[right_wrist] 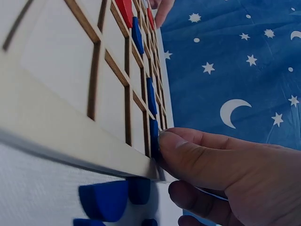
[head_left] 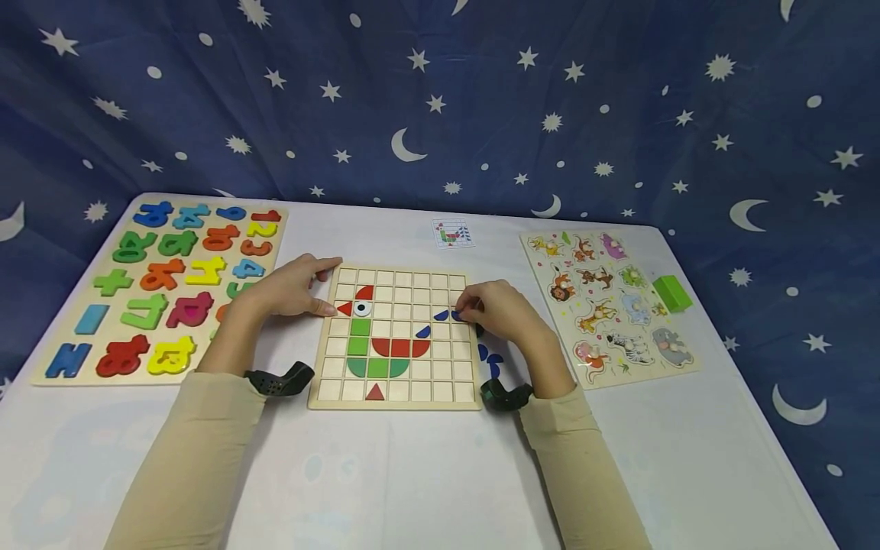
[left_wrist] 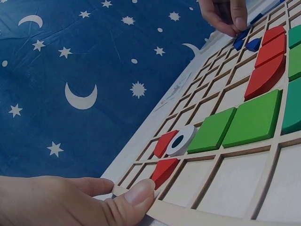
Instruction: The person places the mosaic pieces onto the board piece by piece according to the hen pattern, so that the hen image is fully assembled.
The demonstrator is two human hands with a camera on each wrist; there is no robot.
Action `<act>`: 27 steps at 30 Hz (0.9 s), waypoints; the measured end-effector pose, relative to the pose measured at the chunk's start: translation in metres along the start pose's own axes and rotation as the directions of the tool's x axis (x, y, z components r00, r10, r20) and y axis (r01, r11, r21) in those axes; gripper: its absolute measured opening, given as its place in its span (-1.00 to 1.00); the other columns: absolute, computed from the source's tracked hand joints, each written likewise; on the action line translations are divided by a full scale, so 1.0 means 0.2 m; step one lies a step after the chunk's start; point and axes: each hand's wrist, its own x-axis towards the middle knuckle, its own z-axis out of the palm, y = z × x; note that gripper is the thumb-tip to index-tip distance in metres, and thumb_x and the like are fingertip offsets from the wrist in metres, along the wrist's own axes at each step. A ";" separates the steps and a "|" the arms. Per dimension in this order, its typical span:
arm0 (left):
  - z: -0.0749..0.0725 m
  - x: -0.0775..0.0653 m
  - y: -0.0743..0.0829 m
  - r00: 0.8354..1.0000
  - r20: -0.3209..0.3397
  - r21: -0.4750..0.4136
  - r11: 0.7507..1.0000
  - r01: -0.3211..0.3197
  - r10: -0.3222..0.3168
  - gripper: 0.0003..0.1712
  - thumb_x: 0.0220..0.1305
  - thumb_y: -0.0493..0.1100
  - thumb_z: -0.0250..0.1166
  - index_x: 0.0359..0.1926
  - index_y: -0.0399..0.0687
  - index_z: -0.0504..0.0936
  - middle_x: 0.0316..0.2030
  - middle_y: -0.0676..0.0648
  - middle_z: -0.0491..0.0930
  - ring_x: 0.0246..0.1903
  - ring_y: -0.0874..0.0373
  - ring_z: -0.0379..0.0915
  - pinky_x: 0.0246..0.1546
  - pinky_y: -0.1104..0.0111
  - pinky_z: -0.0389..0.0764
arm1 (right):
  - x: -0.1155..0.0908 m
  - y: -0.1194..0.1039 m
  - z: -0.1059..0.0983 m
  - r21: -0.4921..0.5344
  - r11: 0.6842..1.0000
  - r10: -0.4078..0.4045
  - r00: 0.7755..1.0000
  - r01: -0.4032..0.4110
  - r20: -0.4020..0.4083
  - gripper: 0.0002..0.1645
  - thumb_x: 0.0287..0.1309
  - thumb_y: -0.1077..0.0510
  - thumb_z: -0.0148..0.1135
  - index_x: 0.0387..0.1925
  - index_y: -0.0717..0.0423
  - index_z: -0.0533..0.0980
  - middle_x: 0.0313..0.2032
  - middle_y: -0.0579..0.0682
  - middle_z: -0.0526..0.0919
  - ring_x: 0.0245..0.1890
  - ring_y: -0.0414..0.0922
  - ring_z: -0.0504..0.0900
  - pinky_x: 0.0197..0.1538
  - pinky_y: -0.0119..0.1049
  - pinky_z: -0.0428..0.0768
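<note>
A wooden grid board lies on the table, carrying a bird-like figure of green, red and blue pieces, with a white eye disc. My left hand rests on the board's left side, thumb at the rim beside a red triangle and index finger stretched to the far corner. At the right side my right hand pinches a blue rounded piece, low in a cell of the last column. Two more blue pieces sit in cells to its left.
Several loose blue pieces lie off the board's right edge. A small pattern card lies behind the board. To the left is a number puzzle; to the right, an animal puzzle and a green block.
</note>
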 end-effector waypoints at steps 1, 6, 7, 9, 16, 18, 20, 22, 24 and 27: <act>0.00 0.00 0.00 1.000 -0.002 0.000 1.000 -0.003 0.003 0.06 -0.03 -0.05 0.49 0.43 -0.16 0.13 -0.09 -0.16 0.30 -0.07 -0.03 0.19 -0.01 0.12 0.27 | 0.00 0.00 0.00 -0.001 1.000 0.001 1.000 -0.001 -0.001 -0.92 0.16 0.17 0.29 -0.29 0.01 0.65 -0.39 -0.11 0.67 -0.40 -0.21 0.55 -0.22 -0.31 0.52; 0.00 0.00 0.01 1.000 -0.001 -0.006 1.000 -0.003 0.003 0.06 -0.03 -0.07 0.49 0.43 -0.16 0.13 -0.09 -0.17 0.30 -0.05 -0.03 0.18 0.01 0.11 0.27 | -0.01 0.00 -0.02 0.014 1.000 0.017 1.000 -0.017 0.015 -0.92 0.11 0.18 0.33 -0.32 0.01 0.67 -0.42 -0.11 0.68 -0.42 -0.21 0.55 -0.25 -0.32 0.51; 0.00 0.00 0.01 1.000 0.002 -0.007 1.000 -0.003 0.003 0.06 -0.03 -0.07 0.49 0.44 -0.16 0.12 -0.08 -0.17 0.30 -0.05 -0.03 0.18 0.02 0.11 0.26 | -0.01 -0.01 -0.02 0.019 1.000 0.021 1.000 -0.021 0.020 -0.92 0.10 0.18 0.34 -0.32 0.01 0.67 -0.42 -0.11 0.68 -0.43 -0.21 0.55 -0.26 -0.32 0.51; 0.00 0.00 0.01 1.000 0.004 -0.005 1.000 0.000 0.000 0.06 -0.02 -0.07 0.49 0.44 -0.15 0.12 -0.08 -0.17 0.30 -0.05 -0.03 0.18 0.02 0.12 0.26 | -0.01 -0.01 -0.02 0.028 0.999 0.027 0.999 -0.028 0.030 -0.92 0.08 0.18 0.35 -0.32 0.01 0.67 -0.43 -0.12 0.67 -0.43 -0.21 0.55 -0.26 -0.33 0.51; 0.00 0.00 0.01 1.000 0.003 -0.006 1.000 0.004 -0.004 0.07 -0.03 -0.06 0.49 0.44 -0.13 0.12 -0.08 -0.17 0.30 -0.05 -0.03 0.18 0.02 0.11 0.27 | -0.01 0.00 -0.03 0.030 0.999 0.020 0.999 -0.021 0.033 -0.92 0.10 0.18 0.34 -0.32 0.01 0.67 -0.43 -0.12 0.67 -0.43 -0.22 0.54 -0.27 -0.34 0.50; 0.00 0.00 0.01 1.000 0.003 -0.006 1.000 0.003 -0.003 0.07 -0.03 -0.06 0.49 0.44 -0.14 0.12 -0.08 -0.17 0.30 -0.05 -0.03 0.18 0.02 0.11 0.27 | -0.02 0.01 -0.04 0.036 0.999 0.016 1.000 -0.017 0.024 -0.93 0.11 0.19 0.33 -0.32 0.01 0.67 -0.43 -0.12 0.67 -0.44 -0.22 0.53 -0.28 -0.33 0.50; 0.00 0.00 0.01 1.000 0.001 -0.007 1.000 0.001 -0.001 0.07 -0.03 -0.07 0.50 0.44 -0.15 0.12 -0.08 -0.17 0.30 -0.05 -0.03 0.18 0.01 0.11 0.27 | -0.03 0.02 -0.05 0.042 0.999 0.019 1.000 -0.020 0.014 -0.92 0.11 0.19 0.32 -0.32 0.01 0.67 -0.41 -0.10 0.67 -0.44 -0.20 0.53 -0.28 -0.32 0.50; 0.00 0.00 0.01 1.000 -0.004 -0.006 1.000 0.000 0.000 0.07 -0.04 -0.06 0.50 0.43 -0.15 0.13 -0.09 -0.17 0.31 -0.06 -0.03 0.19 0.01 0.12 0.27 | -0.04 0.04 -0.07 0.052 0.998 0.036 0.999 -0.037 0.016 -0.90 0.11 0.19 0.32 -0.29 0.03 0.66 -0.40 -0.08 0.66 -0.43 -0.19 0.52 -0.28 -0.31 0.49; 0.00 -0.01 0.01 1.000 -0.005 -0.004 1.000 0.000 0.000 0.06 -0.04 -0.07 0.50 0.43 -0.15 0.13 -0.09 -0.17 0.31 -0.07 -0.02 0.19 0.00 0.12 0.27 | -0.05 0.07 -0.09 0.057 0.996 0.063 0.998 -0.065 0.029 -0.87 0.11 0.19 0.33 -0.25 0.05 0.66 -0.39 -0.06 0.65 -0.42 -0.17 0.51 -0.28 -0.31 0.47; -0.01 -0.01 0.02 1.000 -0.001 -0.002 1.000 0.003 -0.003 0.06 -0.03 -0.07 0.49 0.44 -0.15 0.13 -0.09 -0.17 0.31 -0.07 -0.02 0.19 -0.01 0.13 0.26 | -0.07 0.11 -0.11 0.053 0.992 0.114 0.991 -0.118 0.072 -0.81 0.08 0.18 0.35 -0.20 0.06 0.64 -0.40 -0.05 0.61 -0.41 -0.15 0.48 -0.28 -0.30 0.43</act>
